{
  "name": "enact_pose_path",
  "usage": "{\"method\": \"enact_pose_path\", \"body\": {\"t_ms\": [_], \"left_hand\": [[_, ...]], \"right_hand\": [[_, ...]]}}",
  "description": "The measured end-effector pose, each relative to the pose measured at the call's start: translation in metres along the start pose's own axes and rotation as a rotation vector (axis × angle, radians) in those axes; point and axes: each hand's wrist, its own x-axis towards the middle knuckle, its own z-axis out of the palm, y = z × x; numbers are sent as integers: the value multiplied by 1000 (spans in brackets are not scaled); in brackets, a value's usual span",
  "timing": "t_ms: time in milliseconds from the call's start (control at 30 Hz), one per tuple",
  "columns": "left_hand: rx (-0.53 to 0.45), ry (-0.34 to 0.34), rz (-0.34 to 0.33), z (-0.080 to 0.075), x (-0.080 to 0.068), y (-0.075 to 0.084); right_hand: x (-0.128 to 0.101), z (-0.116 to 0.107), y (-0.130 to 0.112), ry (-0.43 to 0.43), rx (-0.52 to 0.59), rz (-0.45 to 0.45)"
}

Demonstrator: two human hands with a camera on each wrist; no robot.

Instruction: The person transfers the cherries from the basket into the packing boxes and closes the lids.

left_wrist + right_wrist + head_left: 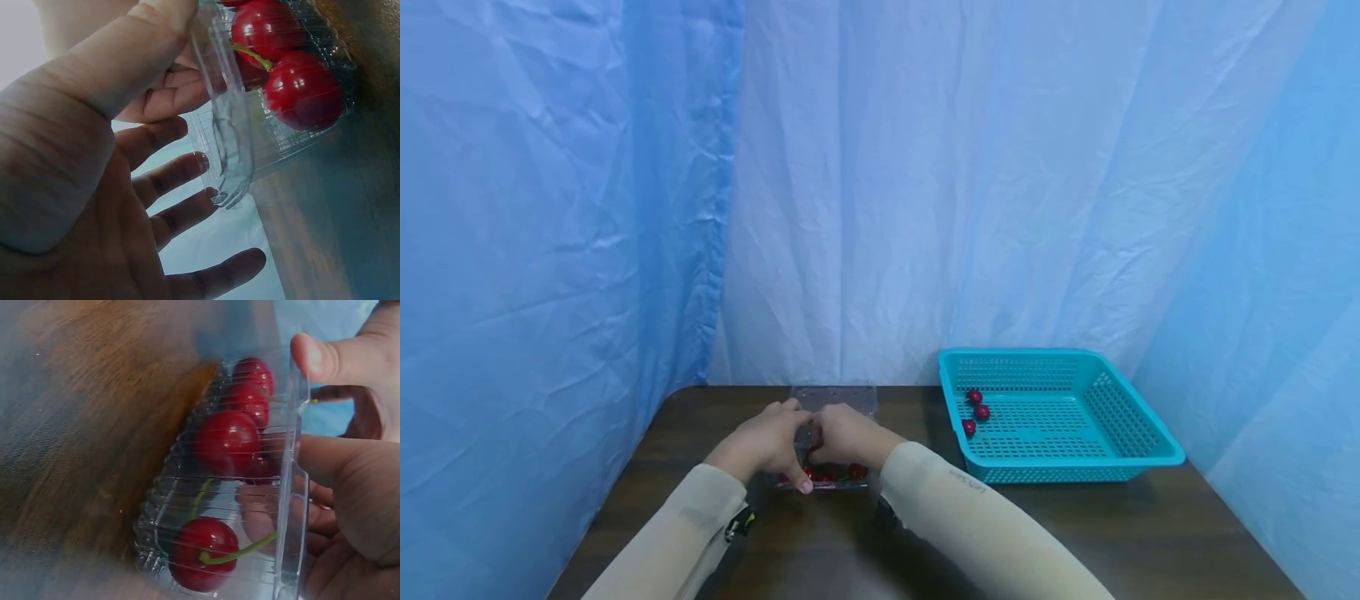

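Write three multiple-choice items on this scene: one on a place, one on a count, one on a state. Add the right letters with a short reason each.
1. Where does the turquoise basket stand on the table?
A. To the right of the hands
B. Between the hands
C. To the left of the hands

2. How many cherries in the basket show?
A. One
B. Three
C. Six

3. What is the state of the clear plastic cherry box?
A. Empty
B. Lying in the basket
C. Holding red cherries, with both hands at it

Answers:
1. A: the head view shows the basket right of both the left hand and the right hand.
2. B: three red cherries lie near its left wall.
3. C: the wrist views show cherries inside the box, with the left thumb on its rim and the right hand's fingers in it.
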Motion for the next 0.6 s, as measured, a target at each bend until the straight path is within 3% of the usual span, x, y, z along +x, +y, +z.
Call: {"method": "enact_pose_path", "body": {"t_ms": [267,600], "left_hand": [[-7,-3,8,-1,-2,0],[-40,-9,-30,-2,-4,4]], "right_hand": [[-2,-8,9,-2,-19,-27],[-13,-79,19,38,-30,-38]]}}
